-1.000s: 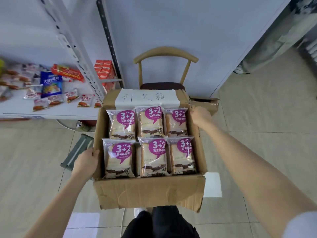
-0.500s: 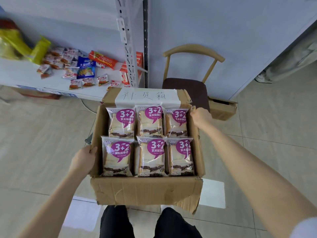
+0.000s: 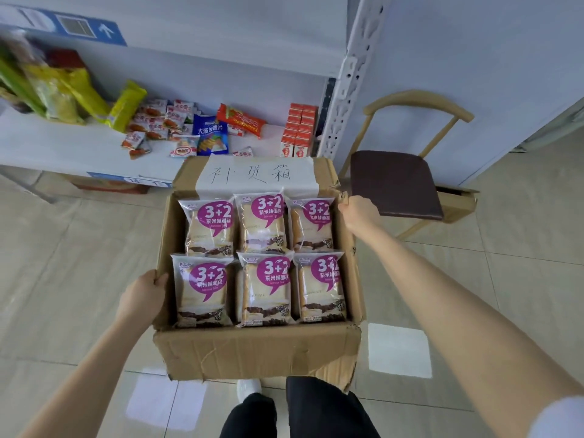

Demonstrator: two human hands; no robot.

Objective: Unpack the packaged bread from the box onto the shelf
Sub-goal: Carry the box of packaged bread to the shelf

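Observation:
An open cardboard box [image 3: 252, 352] is held up in front of me, above the floor. Inside lie several packaged breads [image 3: 264, 287] with purple "3+2" labels, in two rows. A white paper label [image 3: 257, 176] covers the box's far flap. My left hand [image 3: 143, 294] grips the left wall near the front. At the far right corner my right hand [image 3: 360, 213] grips the rim. The white shelf [image 3: 69, 150] stands just beyond the box, to the left.
The shelf holds snack packets [image 3: 155, 128], a blue bag [image 3: 210, 139], red-and-white cartons [image 3: 298, 131] and yellow-green bags [image 3: 63, 96]. A perforated shelf post [image 3: 347, 77] rises at the shelf's right end. A wooden chair [image 3: 395, 181] stands to the right; a small cardboard box [image 3: 458, 200] sits beside it.
The box and I have moved left, toward the shelf; the chair has slid to the right of the view. Both hands keep the same grip on the box.

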